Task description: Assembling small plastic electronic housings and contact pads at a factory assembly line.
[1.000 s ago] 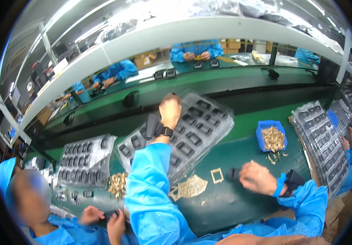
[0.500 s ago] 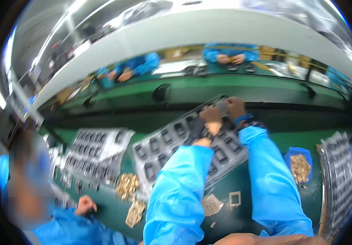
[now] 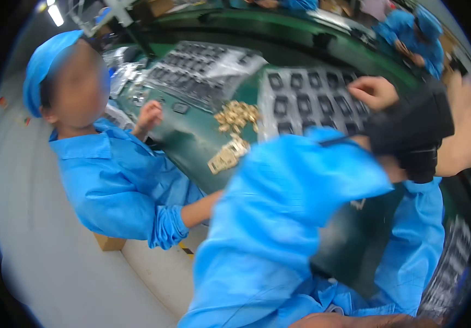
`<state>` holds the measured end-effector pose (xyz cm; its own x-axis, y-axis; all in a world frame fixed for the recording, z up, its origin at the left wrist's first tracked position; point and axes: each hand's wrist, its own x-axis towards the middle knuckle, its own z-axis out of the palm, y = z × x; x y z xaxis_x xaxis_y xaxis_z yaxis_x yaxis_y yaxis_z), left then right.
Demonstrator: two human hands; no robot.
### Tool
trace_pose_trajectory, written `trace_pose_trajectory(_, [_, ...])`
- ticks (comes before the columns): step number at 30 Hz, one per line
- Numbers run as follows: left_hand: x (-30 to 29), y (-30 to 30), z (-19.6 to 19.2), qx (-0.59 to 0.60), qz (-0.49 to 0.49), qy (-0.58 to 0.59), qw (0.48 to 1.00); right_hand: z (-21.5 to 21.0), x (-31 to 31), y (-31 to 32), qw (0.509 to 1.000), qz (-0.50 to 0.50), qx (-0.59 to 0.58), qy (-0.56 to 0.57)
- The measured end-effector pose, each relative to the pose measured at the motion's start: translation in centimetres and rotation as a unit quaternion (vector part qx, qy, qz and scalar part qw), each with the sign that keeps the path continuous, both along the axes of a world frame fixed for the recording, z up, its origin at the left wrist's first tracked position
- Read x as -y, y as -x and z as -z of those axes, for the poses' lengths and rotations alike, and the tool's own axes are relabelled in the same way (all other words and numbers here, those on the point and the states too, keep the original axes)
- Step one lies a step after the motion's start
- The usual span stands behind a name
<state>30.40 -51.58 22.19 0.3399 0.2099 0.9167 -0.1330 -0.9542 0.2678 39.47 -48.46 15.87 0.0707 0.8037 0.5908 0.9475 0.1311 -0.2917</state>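
My left hand (image 3: 465,128) is raised close at the right, smeared by motion; its fingers do not show clearly. A black device (image 3: 410,128) is strapped on that wrist. Beyond it is my right hand (image 3: 376,93), its wrist hidden behind the device. Its fingers are loosely bent and apart, with nothing visible in them. This hand is over the far right part of a clear plastic tray (image 3: 265,124), which holds rows of black frame-shaped parts (image 3: 305,104). My left sleeve covers the tray's near side.
Left of the tray lie a pile of small gold-coloured pieces (image 3: 235,116) and a flat tan piece (image 3: 223,159). Another tray of black parts (image 3: 192,63) lies farther back. A co-worker in blue (image 3: 110,169) is close on my left. More trays (image 3: 448,268) stand at lower right.
The view has swung left, bringing the co-worker fully in. Both hands have left the tray's far edge; my left arm now crosses in front of the right, its hand nearer the camera.
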Motion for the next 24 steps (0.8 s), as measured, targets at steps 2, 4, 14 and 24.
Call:
trace_pose_trajectory(2, [1.7,7.9,-3.1,-0.034,-0.017,-0.049,0.998,-8.3,9.3,9.7,0.971,0.202,0.122,-0.051])
trace_pose_trajectory(4, [2.2,14.8,-4.6,-0.067,-0.046,-0.087,0.993,-6.0,10.6,10.8,0.995,0.083,0.032,0.045])
trace_pose_trajectory(14, [0.5,30.6,17.4,-0.250,-0.134,0.259,0.923,11.5,14.3,14.1,0.947,-0.172,-0.083,0.257])
trace_pose_trajectory(24, [2.9,28.4,24.7,-0.252,-0.155,0.328,0.897,16.3,12.5,15.1,0.962,-0.161,-0.079,0.207])
